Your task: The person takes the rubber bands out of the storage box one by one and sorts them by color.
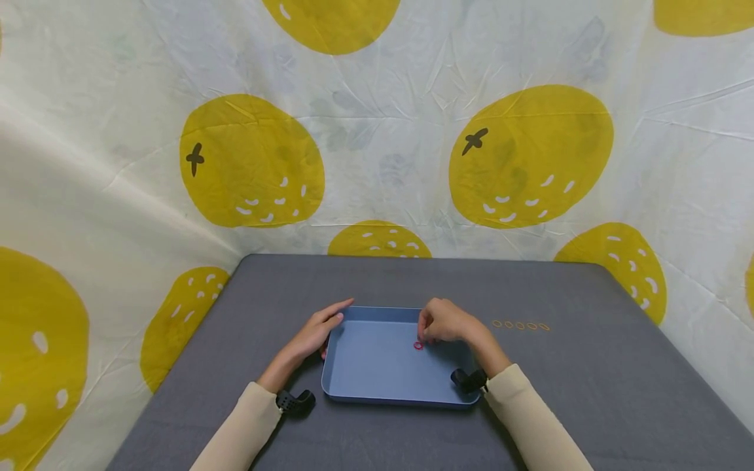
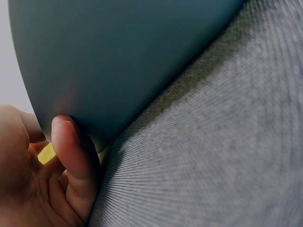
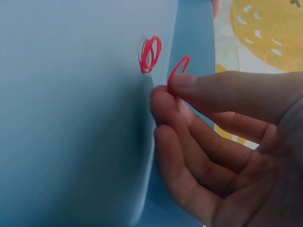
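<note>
Tray (image 1: pixel 377 383) sat on the grey tabletop (image 1: pixel 589 392), two red rings (image 3: pixel 150 54) inside. My right hand (image 1: pixel 444 322) pinched another red ring (image 3: pixel 178 70). My left hand (image 1: pixel 318 330) lay with straight fingers against the tray's edge.

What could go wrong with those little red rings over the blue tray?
The right hand pinches one red ring only by its edge, so it might slip out and bounce away. The red rings already in the tray lie loose, so they could slide if the tray gets bumped. The left hand only touches the tray's rim, so it may not hold it steady.
</note>
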`<state>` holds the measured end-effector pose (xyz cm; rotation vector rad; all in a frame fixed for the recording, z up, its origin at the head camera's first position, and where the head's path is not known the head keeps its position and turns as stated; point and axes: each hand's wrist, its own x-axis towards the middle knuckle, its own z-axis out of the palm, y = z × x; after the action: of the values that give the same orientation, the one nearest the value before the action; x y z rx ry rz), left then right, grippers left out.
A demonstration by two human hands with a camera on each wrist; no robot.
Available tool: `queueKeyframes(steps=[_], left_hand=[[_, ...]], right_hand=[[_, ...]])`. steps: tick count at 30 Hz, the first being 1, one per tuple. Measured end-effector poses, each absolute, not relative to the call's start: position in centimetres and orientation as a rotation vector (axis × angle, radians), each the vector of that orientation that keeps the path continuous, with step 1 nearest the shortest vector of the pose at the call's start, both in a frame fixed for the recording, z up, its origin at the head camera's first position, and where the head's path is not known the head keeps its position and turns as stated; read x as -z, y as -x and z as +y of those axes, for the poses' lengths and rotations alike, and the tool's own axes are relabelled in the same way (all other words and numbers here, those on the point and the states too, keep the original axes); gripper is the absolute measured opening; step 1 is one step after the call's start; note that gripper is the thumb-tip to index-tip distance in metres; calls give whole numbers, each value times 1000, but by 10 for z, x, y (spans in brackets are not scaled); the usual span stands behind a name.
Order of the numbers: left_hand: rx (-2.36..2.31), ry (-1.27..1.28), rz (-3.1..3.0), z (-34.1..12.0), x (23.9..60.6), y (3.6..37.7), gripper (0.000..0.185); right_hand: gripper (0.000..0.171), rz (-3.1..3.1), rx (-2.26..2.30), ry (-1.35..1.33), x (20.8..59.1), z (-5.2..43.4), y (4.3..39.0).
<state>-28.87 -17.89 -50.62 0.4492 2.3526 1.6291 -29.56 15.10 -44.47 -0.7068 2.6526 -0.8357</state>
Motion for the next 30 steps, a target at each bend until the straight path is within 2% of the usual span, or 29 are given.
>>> queueKeyframes(steps=[6, 15, 30], left_hand=[[-1626, -452, 2355, -180, 507, 289, 47], [-1627, -458, 2366, -180, 507, 289, 47], [-1638, -471, 2363, -180, 508, 290, 47]], right_hand=[[16, 2676, 892, 711, 442, 154, 298], [6, 2695, 987, 710, 429, 167, 296], [9, 2775, 1052, 612, 406, 229, 286]])
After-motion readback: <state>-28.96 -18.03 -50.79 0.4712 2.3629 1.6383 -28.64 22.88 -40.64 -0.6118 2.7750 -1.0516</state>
